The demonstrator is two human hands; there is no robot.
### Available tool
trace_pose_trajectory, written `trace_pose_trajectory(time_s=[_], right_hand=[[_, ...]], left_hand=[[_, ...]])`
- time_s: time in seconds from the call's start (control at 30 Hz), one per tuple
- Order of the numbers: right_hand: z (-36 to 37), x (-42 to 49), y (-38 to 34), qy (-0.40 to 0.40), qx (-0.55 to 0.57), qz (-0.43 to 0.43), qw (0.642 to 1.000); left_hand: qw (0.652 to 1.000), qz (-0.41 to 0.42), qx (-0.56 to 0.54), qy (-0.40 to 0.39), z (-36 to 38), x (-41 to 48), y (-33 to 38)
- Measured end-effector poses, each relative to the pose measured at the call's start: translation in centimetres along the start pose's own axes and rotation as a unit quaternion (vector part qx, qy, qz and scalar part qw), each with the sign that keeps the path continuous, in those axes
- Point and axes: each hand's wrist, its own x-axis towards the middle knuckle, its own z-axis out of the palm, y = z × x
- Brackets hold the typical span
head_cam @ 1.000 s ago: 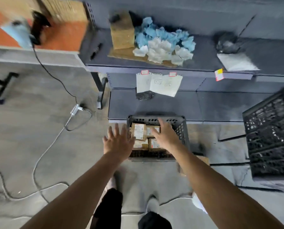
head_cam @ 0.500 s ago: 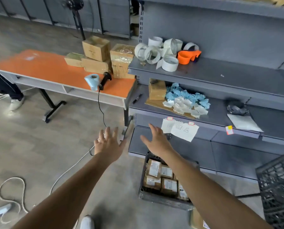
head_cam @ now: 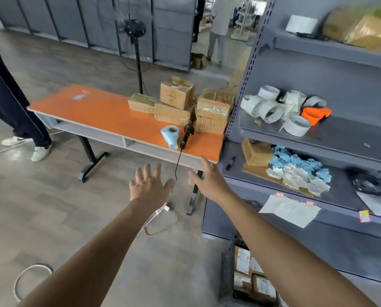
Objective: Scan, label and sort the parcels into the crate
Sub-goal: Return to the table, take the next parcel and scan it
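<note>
Several taped cardboard parcels [head_cam: 177,92] are stacked at the right end of the orange table [head_cam: 100,111]. In front of them lie a black handheld scanner [head_cam: 186,135] with a hanging cable and a blue label roll [head_cam: 170,136]. My left hand [head_cam: 148,185] and my right hand [head_cam: 208,179] are stretched out in the air below the table's near edge, fingers spread, holding nothing. Down at the lower right a dark crate [head_cam: 226,273] on the floor holds several labelled parcels [head_cam: 242,261], partly hidden by my right forearm.
A grey metal shelf unit [head_cam: 340,134] fills the right side, carrying tape rolls [head_cam: 271,107], an orange tape dispenser [head_cam: 316,114], a black marker [head_cam: 230,163] and blue and white packets [head_cam: 296,169]. A person's legs [head_cam: 14,111] stand at the left. A fan stand [head_cam: 137,49] rises behind the table. Cables lie on the floor.
My view has lifted from the crate on the floor up to the orange table. Both hands have left the crate and now reach toward the table's near right end.
</note>
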Motion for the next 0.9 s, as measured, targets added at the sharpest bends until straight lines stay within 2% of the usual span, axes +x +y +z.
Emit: trace_pose_trajectory(time_s=[0.37, 0.57, 0.73, 0.9], right_hand=[[2.8, 10.7, -6.2, 0.008, 0.01, -0.004, 1.0], [5.9, 21.7, -9.1, 0.006, 0.029, -0.037, 0.999], [6.9, 31.3, -11.1, -0.036, 0.065, -0.021, 0.997], [6.9, 38.6, -11.7, -0.044, 0.083, -0.008, 0.996]], left_hand=[[1.0, 0.001, -0.005, 0.013, -4.3, 11.1, -6.6], [0.999, 0.006, 0.033, 0.024, -4.4, 19.9, -9.1], [0.999, -0.008, 0.054, 0.007, -5.3, 29.4, -11.5], [0.998, -0.009, 0.056, -0.012, -5.8, 37.5, -12.2]])
